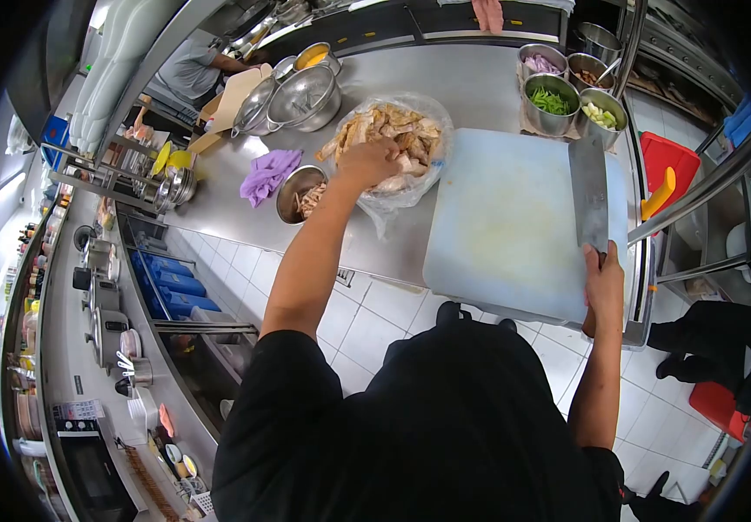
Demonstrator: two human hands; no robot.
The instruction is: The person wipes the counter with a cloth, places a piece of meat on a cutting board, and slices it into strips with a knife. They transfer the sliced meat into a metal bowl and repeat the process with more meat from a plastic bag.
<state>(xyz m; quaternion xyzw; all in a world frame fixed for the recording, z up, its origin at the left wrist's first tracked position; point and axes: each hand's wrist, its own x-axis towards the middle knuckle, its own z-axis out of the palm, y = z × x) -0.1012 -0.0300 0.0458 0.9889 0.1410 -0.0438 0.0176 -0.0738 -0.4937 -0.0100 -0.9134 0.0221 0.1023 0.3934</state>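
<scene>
My left hand (371, 163) reaches into a clear plastic bag (381, 211) heaped with browned chicken pieces (397, 130). Its fingers curl down onto the chicken and seem closed on a piece, partly hidden in the pile. At the right edge of a white cutting board (506, 217), my right hand (602, 277) is wrapped around the handle of a cleaver (590, 187). The broad blade points away from me and lies over the board. Beside my left forearm stands a small metal bowl (288, 202) holding strips of cut meat (309, 200).
A purple cloth (269, 176) and a metal colander (304, 100) are on the steel counter (410, 74). At back right, metal pots hold green vegetables (551, 102), sliced onion (540, 64) and pale chopped pieces (600, 116). A co-worker (193, 65) is at far left.
</scene>
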